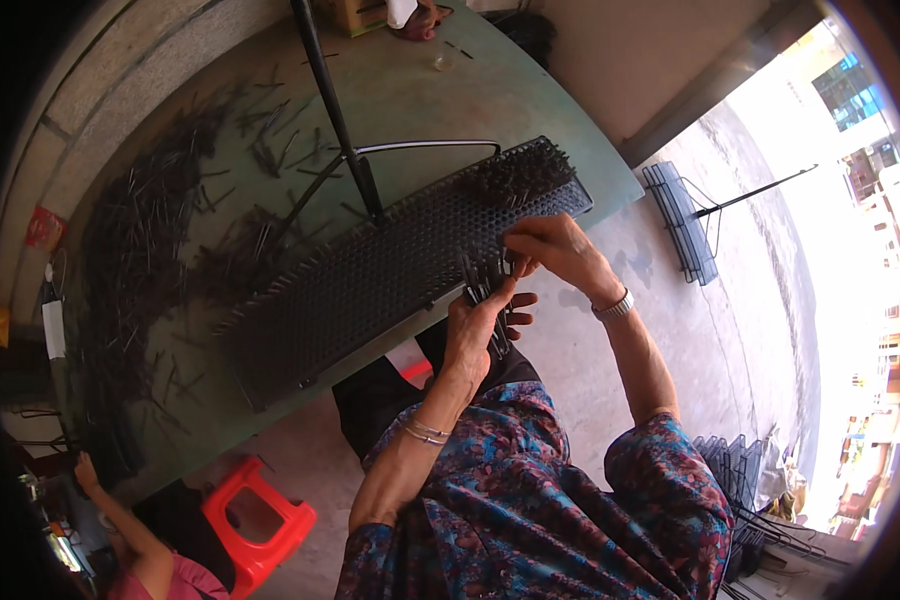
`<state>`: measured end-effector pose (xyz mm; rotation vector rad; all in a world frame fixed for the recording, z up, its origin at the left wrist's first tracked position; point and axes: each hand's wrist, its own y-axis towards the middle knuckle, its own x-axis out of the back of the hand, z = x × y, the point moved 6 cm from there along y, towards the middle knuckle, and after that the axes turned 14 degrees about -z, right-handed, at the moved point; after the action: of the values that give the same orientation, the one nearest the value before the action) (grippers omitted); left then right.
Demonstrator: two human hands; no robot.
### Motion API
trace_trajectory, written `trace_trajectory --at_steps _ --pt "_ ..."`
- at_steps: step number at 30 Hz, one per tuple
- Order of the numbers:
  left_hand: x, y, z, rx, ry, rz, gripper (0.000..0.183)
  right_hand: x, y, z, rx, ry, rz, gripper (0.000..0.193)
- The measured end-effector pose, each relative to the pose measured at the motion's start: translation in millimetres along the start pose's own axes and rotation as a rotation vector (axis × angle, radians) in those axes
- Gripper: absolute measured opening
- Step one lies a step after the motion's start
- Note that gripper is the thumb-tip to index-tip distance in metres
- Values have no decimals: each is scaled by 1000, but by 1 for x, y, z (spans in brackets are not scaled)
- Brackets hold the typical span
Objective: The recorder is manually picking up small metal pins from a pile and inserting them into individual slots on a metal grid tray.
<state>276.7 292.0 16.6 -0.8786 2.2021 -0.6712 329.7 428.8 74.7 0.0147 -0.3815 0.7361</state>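
Note:
My left hand is closed around a bundle of thin dark sticks that point up out of the grip. My right hand pinches at the upper part of this bundle, its fingertips close to the left thumb. Just beyond both hands lies a long black perforated panel, slanting across the table. A dense clump of short dark pieces stands at its far right end, and more short pieces line its far edge. A black pole with a curved metal brace rises from the panel.
Loose dark sticks are heaped over the left of the green table. A red stool stands at lower left, beside another person's arm. A similar panel with a pole rests on the floor at right; wire frames stand at lower right.

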Motion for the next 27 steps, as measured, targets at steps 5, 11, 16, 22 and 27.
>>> trace_trajectory --at_steps 5,11,16,22,27 --pt "-1 2 1 -8 6 22 34 2 4 7 -19 -21 79 17" --pt "10 24 19 113 -305 37 34 11 19 32 148 -28 -146 14" --pt "9 28 24 147 -381 16 22 -1 32 48 412 -114 -600 12" --pt "11 28 23 172 -479 28 17 -19 41 34 580 -268 -682 12" --pt "13 25 21 175 -504 64 18 -25 37 35 588 -270 -726 12"
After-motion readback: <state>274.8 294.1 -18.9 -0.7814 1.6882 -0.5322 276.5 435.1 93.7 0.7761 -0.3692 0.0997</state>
